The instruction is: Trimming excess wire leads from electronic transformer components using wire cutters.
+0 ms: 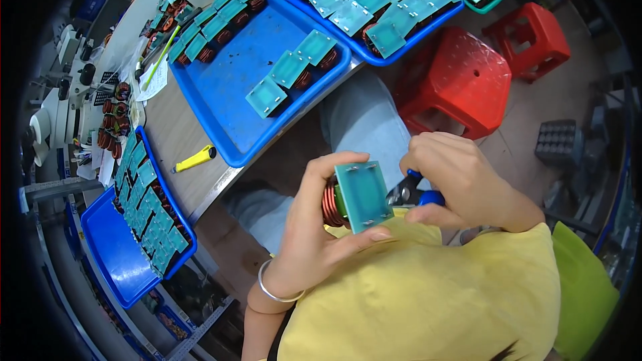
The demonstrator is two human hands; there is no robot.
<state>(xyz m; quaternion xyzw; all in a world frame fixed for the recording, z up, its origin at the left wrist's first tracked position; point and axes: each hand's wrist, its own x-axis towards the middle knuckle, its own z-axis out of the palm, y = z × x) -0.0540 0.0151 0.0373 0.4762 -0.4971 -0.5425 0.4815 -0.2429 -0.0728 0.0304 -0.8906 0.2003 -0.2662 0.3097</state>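
My left hand (311,227) grips a wire-wound coil (331,204) by the edges of the square green circuit board (364,195) fixed to it. The board's face, with small metal pins near its edges, is turned to the right. In my right hand (455,177) is a pair of cutters (406,190) with blue handles, my fingers wrapped round them. Their dark jaws are at the board's right edge; whether they touch a pin I cannot tell.
On the table (194,184), a blue tray (234,110) holds several board-topped coils. Fuller trays stand behind and at left (110,247). A yellow utility knife (195,159) lies near the table's edge. Red stools (468,73) stand at right.
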